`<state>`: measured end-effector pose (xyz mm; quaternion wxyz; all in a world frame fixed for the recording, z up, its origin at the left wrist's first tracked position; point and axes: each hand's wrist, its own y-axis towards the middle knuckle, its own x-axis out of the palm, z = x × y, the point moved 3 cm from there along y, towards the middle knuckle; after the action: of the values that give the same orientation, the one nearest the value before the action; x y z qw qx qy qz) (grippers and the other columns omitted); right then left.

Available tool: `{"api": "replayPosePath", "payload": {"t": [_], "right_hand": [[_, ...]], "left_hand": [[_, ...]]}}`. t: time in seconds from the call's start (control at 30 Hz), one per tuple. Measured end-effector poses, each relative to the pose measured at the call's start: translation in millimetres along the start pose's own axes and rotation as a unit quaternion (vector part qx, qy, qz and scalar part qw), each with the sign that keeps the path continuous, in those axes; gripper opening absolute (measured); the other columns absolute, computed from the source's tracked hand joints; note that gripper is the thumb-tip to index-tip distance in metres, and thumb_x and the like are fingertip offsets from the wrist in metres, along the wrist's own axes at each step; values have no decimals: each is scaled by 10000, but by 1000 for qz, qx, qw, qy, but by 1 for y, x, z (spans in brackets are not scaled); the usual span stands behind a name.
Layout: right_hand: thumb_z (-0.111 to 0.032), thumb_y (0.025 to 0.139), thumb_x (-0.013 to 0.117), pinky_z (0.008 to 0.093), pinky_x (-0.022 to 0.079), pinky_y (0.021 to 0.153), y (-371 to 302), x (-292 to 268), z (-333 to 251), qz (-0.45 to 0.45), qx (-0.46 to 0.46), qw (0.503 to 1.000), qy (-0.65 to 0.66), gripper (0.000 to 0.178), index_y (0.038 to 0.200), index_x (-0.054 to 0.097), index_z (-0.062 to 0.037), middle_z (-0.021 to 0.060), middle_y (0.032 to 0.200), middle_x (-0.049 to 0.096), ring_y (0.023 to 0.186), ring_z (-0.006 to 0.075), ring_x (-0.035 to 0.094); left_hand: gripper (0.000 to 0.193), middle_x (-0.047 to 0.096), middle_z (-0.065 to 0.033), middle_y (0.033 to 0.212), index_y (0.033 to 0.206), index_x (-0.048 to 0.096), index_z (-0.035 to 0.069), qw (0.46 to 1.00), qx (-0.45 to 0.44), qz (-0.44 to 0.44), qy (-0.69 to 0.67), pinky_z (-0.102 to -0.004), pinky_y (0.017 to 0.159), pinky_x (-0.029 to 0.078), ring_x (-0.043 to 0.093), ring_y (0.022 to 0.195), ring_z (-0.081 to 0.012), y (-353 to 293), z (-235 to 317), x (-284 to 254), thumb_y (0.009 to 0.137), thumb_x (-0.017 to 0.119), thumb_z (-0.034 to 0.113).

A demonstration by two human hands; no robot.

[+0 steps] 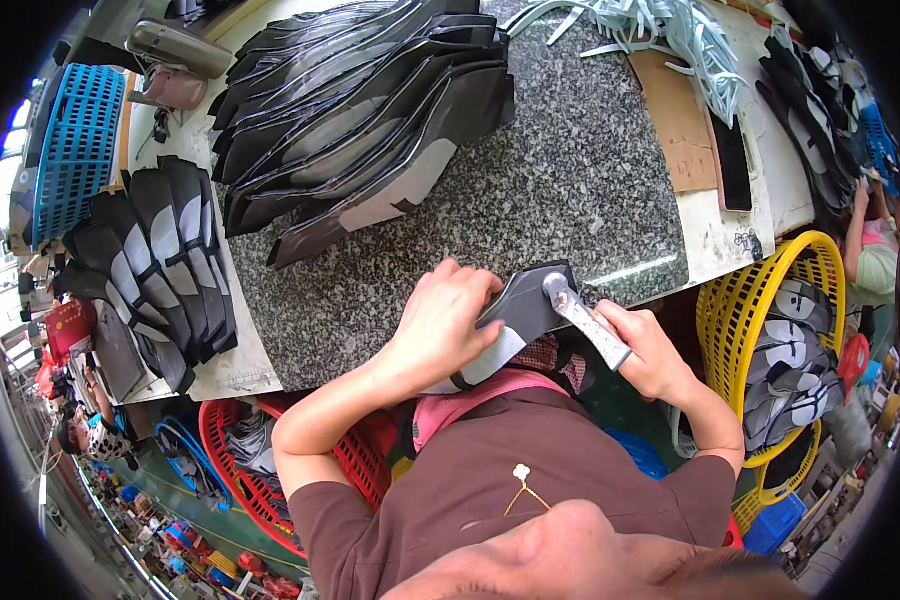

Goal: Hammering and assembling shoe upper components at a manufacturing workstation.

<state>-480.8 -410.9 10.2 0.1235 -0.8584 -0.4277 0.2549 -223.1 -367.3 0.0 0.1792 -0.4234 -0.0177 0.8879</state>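
Note:
Near the front edge of the stone slab lies a curved black-and-grey shoe upper piece [527, 308], its lower end hanging toward my lap. My left hand [448, 322] grips its left side, fingers curled on the slab side and thumb along the near edge. In my right hand [648, 352] is a metal hammer [592, 326], held by the end of its flat, worn handle. The round hammer head rests on or just over the black part of the piece; I cannot tell whether it touches.
A big overlapping pile of black-and-grey pieces [360, 120] covers the slab's [580, 170] far left. More pieces [160, 260] fan out at left. Pale blue strips [670, 40] and a phone [734, 165] lie far right. Red [270, 500] and yellow baskets [710, 320] stand below the table.

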Motion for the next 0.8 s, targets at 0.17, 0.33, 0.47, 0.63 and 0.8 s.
{"api": "replayPosePath", "payload": {"t": [0.17, 0.33, 0.47, 0.63, 0.8], "right_hand": [[-132, 1043, 525, 474, 425, 607, -4, 7, 5, 1, -11, 1000, 17, 162, 1010, 547, 24, 253, 760, 557, 689, 458, 581], [-118, 1029, 531, 478, 424, 607, -2, 2, -2, 4, -21, 1000, 22, 154, 997, 540, 32, 252, 754, 548, 688, 462, 579], [-94, 1025, 509, 474, 424, 604, 3, -3, -7, -10, -28, 999, 16, 134, 986, 533, 32, 250, 739, 532, 690, 463, 575], [-74, 998, 499, 473, 425, 607, 5, -6, -14, -19, -20, 1000, 3, 107, 976, 527, 26, 241, 725, 518, 682, 463, 568], [-73, 932, 542, 401, 444, 600, 14, -13, -27, 67, -66, 996, -4, 199, 1076, 571, 61, 212, 723, 543, 632, 416, 567]], "left_hand": [[183, 697, -77, 875, 1005, 755, 25, 997, -22, 44, -63, -423, 873, 497, 607, 932, -283, 24, -9, 7, 868, 780, 143], [105, 698, -45, 879, 938, 783, 60, 992, 60, 105, -15, -406, 838, 479, 605, 925, -247, 25, -14, 15, 855, 791, 123], [107, 688, -16, 879, 928, 799, 98, 990, 57, 131, -2, -376, 818, 451, 594, 910, -227, 20, -13, 14, 823, 814, 109], [138, 668, 14, 862, 911, 802, 117, 986, 70, 145, -45, -362, 789, 432, 579, 891, -207, 19, -21, 22, 779, 842, 118], [174, 650, 24, 878, 942, 785, 122, 972, 146, 177, 51, -355, 791, 429, 586, 901, -186, 12, -17, 25, 768, 800, 123]]}}
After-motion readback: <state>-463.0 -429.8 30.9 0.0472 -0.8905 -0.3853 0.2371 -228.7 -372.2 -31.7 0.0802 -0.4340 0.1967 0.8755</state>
